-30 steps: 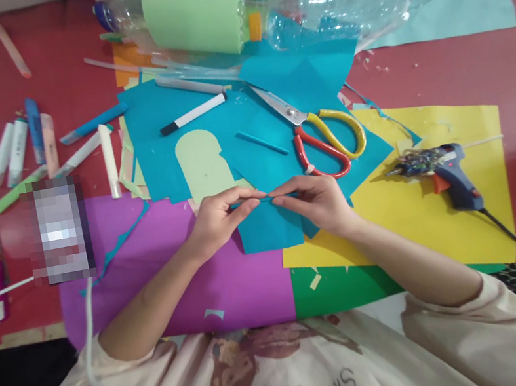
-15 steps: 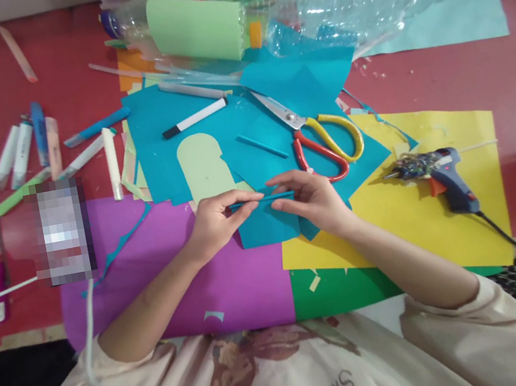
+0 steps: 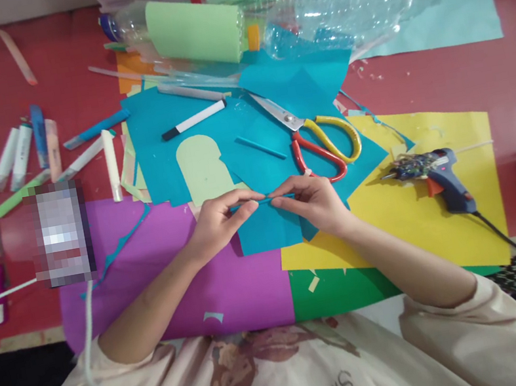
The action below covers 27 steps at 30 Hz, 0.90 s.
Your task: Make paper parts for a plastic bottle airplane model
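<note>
Both hands pinch the rolled upper edge of a small blue sheet of paper, whose flat part hangs toward me. My left hand has thumb and fingers closed on the roll's left part. On its right part, my right hand does the same, its fingertips close to the left ones. Just beyond lie a thin blue paper roll and a rounded pale green paper cutout. Scissors with one red and one yellow handle rest half open on the larger blue paper.
A glue gun lies on yellow paper at right. Clear plastic bottles, one wrapped in green paper, line the back. Several markers lie at left, near a blurred-out object on a white cable.
My right thumb and fingers have closed onto the blue paper's rolled edge, and the hands are slightly nearer each other. The sheet's lower edge has shifted a little toward me.
</note>
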Each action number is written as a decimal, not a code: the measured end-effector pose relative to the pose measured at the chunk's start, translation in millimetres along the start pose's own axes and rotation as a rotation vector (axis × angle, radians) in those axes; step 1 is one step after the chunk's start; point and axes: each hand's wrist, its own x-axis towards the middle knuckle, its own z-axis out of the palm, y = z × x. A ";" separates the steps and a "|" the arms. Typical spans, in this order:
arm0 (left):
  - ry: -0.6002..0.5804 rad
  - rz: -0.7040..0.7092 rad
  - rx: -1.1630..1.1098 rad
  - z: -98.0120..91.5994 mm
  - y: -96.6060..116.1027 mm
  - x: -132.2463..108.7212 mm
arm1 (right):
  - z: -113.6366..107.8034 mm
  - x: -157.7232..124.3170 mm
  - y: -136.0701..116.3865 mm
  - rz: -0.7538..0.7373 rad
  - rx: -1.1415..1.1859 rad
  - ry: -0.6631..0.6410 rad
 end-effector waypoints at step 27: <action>-0.029 0.057 -0.091 3.0 -2.8 0.4 | -0.3 0.0 1.6 0.022 0.050 -0.057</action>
